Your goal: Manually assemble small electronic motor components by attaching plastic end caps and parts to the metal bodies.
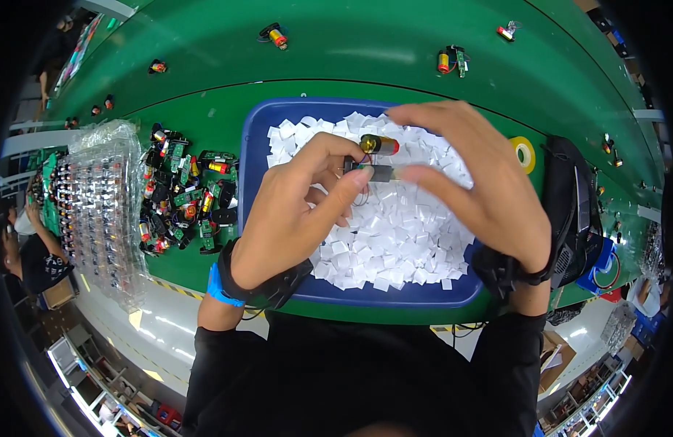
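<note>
Left hand [289, 200] grips a small wired battery assembly [380, 146] between thumb and fingertips, other fingers curled beneath. The assembly is held above the middle of a blue plastic tray [246, 189]; its gold-and-red cylindrical cell lies uppermost, thin wires loop at the left end, and a dark flat rectangular piece [381, 173] projects to the right from beside the thumb tip. Right hand [489, 178] is open and slightly blurred, thumb and fingers spread apart on the far side of that piece — contact between thumb tip and piece cannot be judged. The tray contains a broad heap of white paper-like squares [394, 244], loosely overlapping, and sits on a green bench [343, 65]. Left of the tray: a pile of loose circuit-board units [183, 193], green boards, black housings and coloured cells mixed together; beyond it, a clear plastic blister tray [103, 211] with many small parts visible in or through it. Right of the tray: a roll of yellow tape [531, 162], then a black bag [562, 211]. Several single units are scattered farther back on the bench — one red-and-gold [277, 37], another with its green board alongside [453, 61].
</note>
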Action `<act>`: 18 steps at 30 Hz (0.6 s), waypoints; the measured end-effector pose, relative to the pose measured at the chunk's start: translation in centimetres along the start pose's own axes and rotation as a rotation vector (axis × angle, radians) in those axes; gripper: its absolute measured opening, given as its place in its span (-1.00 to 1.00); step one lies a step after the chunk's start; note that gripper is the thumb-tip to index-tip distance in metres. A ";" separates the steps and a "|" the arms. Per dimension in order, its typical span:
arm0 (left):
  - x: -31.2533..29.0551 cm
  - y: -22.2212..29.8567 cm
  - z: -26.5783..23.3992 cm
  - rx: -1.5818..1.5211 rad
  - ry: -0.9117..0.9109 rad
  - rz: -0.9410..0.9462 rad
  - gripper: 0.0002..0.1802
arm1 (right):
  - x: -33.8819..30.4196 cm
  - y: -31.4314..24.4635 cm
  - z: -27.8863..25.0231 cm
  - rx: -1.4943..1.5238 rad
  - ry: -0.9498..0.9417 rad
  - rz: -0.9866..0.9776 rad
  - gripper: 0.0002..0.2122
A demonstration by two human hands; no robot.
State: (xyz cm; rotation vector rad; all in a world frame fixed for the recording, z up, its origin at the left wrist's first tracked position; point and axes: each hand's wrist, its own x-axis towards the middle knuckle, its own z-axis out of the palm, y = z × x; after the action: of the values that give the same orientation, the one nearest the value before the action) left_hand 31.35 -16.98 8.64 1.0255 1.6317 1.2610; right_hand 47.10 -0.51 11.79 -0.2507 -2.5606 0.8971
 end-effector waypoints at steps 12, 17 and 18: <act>-0.4 0.2 0.1 0.210 -0.062 0.052 -0.84 | 0.4 -0.2 0.8 0.151 -0.117 0.011 -0.74; -0.3 -0.5 -0.2 0.029 -0.116 0.144 -0.88 | 0.4 -0.2 0.2 0.124 -0.176 -0.033 -0.75; -0.3 -0.1 -0.3 -0.164 -0.168 0.078 -0.87 | 0.3 -0.1 -0.1 0.082 -0.167 -0.075 -0.76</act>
State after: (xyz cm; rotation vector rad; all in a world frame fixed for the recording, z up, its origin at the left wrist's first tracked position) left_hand 31.17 -17.32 8.62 1.0710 1.3504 1.2998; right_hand 46.86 -0.46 12.00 -0.0572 -2.6571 1.0309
